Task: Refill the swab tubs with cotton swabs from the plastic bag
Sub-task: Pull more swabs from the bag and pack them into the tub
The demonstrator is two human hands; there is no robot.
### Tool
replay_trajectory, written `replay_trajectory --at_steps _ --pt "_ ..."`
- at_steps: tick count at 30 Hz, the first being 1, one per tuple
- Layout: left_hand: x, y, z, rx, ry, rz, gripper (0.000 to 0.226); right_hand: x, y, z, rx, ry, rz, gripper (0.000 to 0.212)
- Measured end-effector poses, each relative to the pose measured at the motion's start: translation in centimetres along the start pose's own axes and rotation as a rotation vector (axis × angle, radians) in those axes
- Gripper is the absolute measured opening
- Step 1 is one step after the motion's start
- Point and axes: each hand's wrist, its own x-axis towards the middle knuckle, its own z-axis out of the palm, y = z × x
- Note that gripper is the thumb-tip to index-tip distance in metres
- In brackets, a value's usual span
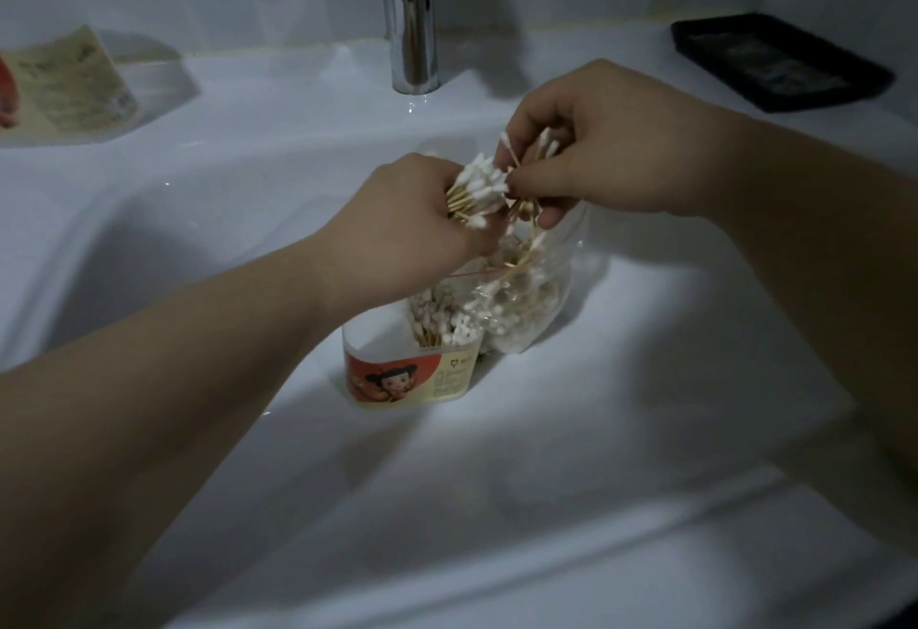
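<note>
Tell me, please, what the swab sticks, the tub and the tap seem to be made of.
Swab sticks: probably wood or bamboo, tan and matte, with white cotton-like tips. Tub: translucent plastic, its wall see-through above a printed label. Tap: polished metal, likely chrome-plated, with mirror-like reflections.

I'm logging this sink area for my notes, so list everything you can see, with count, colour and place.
sink: one, white, fills the view.
tap: one, chrome, top centre.
swab tub: one, clear with red-and-cream label, upright in the basin, partly full of swabs.
plastic bag: one, clear, holding swabs, against the tub's right side.
swab bundle: one, white tips on tan sticks, held over the basin.
loose swabs: a few, white-tipped, held above the bag.
labelled container: one, cream label, left ledge.
tray: one, black, right ledge.
left hand: one, grips the swab bundle.
right hand: one, pinches the loose swabs.
</note>
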Motion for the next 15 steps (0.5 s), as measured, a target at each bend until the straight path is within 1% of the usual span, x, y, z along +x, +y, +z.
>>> replay_trajectory --at_steps 4,8,12,15 --pt "-0.03 0.17 -0.07 -0.089 -0.025 -0.058 0.027 -0.01 0.20 -0.53 0.018 0.037 0.024 0.010" --pt "0.08 0.05 0.14 -0.144 -0.035 -0.141 0.025 -0.17 0.08 -0.87 0.134 0.051 0.034 0.011" --pt "0.42 -0.33 0.13 -0.221 0.020 -0.179 0.022 -0.32 -0.14 -0.95 0.161 0.032 0.048 0.011" --pt "0.49 -0.27 0.12 -0.248 0.099 -0.125 0.024 -0.50 -0.30 -0.84 0.188 -0.010 0.065 0.011"
